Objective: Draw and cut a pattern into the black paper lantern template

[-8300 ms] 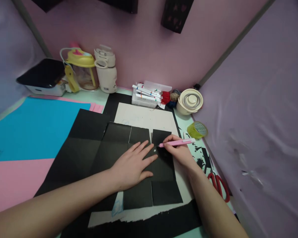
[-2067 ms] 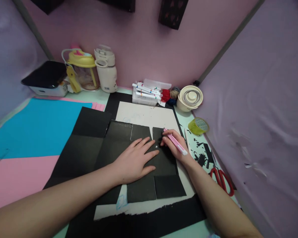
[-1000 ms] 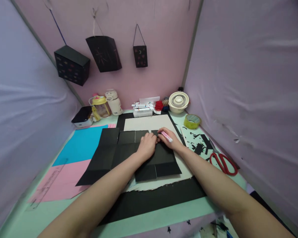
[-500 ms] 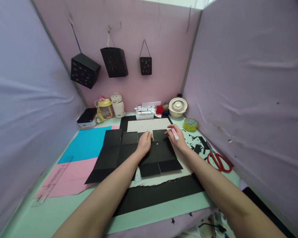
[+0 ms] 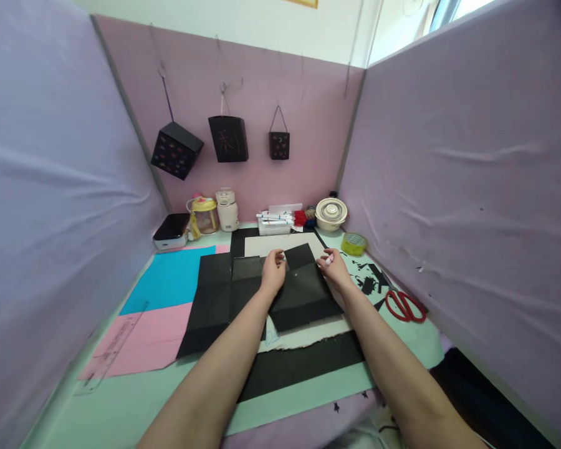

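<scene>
A creased sheet of black card [image 5: 303, 290] with a cut flap along its far edge lies over the white board [image 5: 299, 338]. My left hand [image 5: 273, 271] is closed on the card at the side of that flap. My right hand [image 5: 334, 268] is curled round a small pink-and-white pen [image 5: 330, 259] at the card's right edge. More folded black card [image 5: 210, 293] spreads to the left, partly hidden behind my left forearm. Whether the two black parts are joined cannot be made out.
Red-handled scissors [image 5: 405, 306] and black scraps [image 5: 368, 285] lie at the right, near green tape [image 5: 354, 244]. Blue paper [image 5: 171, 280], pink paper [image 5: 154, 343] and a clear ruler [image 5: 115, 349] are at the left. Pens [image 5: 275, 219] and a bowl [image 5: 331, 213] stand behind.
The view has tilted up and shifted. The right part of the black card has turned and its far flap is now tilted. The pen in my right hand points differently.
</scene>
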A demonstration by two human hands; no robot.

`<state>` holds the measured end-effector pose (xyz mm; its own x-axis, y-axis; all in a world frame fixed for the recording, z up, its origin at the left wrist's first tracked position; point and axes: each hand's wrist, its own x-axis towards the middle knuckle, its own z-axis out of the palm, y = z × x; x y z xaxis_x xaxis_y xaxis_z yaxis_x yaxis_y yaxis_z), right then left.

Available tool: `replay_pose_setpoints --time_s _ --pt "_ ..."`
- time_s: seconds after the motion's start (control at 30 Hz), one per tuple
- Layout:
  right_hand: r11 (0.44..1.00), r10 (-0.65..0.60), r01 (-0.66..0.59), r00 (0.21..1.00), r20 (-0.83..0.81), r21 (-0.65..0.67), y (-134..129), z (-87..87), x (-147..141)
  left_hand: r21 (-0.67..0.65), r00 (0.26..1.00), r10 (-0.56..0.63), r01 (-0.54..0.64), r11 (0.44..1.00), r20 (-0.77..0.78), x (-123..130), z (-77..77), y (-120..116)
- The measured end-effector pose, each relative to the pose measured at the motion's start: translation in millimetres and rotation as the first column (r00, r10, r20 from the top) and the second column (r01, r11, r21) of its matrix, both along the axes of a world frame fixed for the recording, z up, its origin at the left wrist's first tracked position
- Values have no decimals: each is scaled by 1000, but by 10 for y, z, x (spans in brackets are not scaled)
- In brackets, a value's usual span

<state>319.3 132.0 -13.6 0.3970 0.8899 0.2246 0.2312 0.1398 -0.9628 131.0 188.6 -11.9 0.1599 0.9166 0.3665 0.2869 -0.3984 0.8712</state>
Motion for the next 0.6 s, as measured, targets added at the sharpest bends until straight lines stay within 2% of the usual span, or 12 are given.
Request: replay_pose_setpoints --time_s 0.07,0.13,0.27,0.4,0.47,0.6 --pt "998 -10 5 998 -62 -70 -23 41 -28 9 1000 -5 5 1000 19 -1 23 -11" --pt "996 22 -28 997 -73 -88 -48 76 -68 32 999 -2 1 1000 37 3 72 -36" --pt "999 40 -38 988 -146 14 -101 161 -133 110 997 37 -44 993 63 -5 252 -175" --pt "987 158 -146 931 -331 60 -173 268 -152 196 995 82 -90 976 48 -69 429 -492" --pt "978 208 -184 906 -370 100 -213 312 -161 228 995 97 -99 969 17 -110 458 -674" --pt "972 227 -187 908 -353 142 -282 359 -189 323 971 166 -103 941 -174 -165 411 -919"
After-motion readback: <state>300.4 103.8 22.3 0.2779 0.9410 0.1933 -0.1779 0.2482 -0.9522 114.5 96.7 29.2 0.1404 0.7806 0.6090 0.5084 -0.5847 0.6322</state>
